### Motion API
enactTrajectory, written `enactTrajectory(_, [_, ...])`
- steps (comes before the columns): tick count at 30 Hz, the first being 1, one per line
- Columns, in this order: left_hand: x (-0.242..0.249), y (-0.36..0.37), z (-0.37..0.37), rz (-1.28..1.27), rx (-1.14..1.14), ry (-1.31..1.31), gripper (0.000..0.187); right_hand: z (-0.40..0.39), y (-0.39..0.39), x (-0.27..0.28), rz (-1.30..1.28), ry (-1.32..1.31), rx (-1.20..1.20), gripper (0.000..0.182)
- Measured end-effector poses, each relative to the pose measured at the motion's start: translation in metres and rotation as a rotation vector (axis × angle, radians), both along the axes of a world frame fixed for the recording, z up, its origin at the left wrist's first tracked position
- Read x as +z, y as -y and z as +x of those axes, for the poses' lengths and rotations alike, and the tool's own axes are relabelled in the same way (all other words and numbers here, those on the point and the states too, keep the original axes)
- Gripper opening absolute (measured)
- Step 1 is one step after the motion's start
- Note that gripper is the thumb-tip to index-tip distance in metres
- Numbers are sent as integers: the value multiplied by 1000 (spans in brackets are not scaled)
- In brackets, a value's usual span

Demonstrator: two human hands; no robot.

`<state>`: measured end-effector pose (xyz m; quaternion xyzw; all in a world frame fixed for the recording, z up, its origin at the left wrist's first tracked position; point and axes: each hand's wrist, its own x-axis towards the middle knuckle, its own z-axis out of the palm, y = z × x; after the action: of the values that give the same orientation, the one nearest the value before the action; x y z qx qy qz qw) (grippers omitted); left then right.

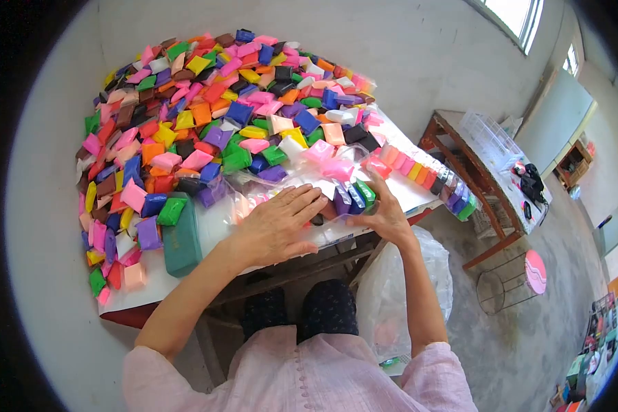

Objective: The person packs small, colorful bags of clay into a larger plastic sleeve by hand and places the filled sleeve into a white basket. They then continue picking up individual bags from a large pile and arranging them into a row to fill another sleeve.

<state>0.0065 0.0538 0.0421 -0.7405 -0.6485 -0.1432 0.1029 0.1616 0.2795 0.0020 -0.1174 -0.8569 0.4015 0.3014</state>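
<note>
My left hand (281,223) lies with fingers stretched out across a clear plastic bag (254,184) at the table's front edge. Inside the bag is a row of small coloured packets; purple, blue and green packets (353,198) show between my hands. My right hand (386,214) curves round the green end of this row, thumb on the near side and fingers on the far side. Pink packets (338,169) lie just beyond the bag. To the left of my left hand stands a teal block-shaped box (182,240).
A large heap of coloured packets (206,117) covers the white table (141,296). A filled row of packets (429,177) lies at the right end. Below hangs a clear plastic sack (419,275). A second table (470,172) and a pink-topped stool (535,272) stand right.
</note>
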Motion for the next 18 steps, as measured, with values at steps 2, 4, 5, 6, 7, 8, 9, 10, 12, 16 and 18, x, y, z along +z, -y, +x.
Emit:
enactTrajectory(2, [0,1,1,22,0,1,76,13,8,3,100,-79,-56,115])
enactTrajectory(4, [-1,1,1,39,2,-2,75,29,23,10,242,-245,-206,111])
enactTrajectory(5, [-2,-1,2,49,4,0,75,35,38,17,233,-340,-290,82])
enactTrajectory(6, [-3,-1,2,59,5,-1,75,39,46,12,245,-311,-333,72])
enactTrajectory(7, [-4,-1,3,67,5,-3,75,43,53,7,255,-283,-377,62])
enactTrajectory(8, [-4,-1,3,74,5,-5,75,43,58,5,264,-256,-421,52])
enactTrajectory(9, [-4,-2,3,77,2,3,75,36,63,12,545,-299,-462,40])
enactTrajectory(10, [-3,-2,3,81,1,11,75,31,64,13,604,-251,-467,40])
enactTrajectory(12, [-3,-1,3,83,2,38,75,23,65,14,721,-155,-474,40])
enactTrajectory(16, [-3,-1,5,93,6,68,74,6,71,7,741,-74,-506,40])
enactTrajectory(18, [-4,-1,4,95,5,72,74,2,78,6,729,-77,-479,39])
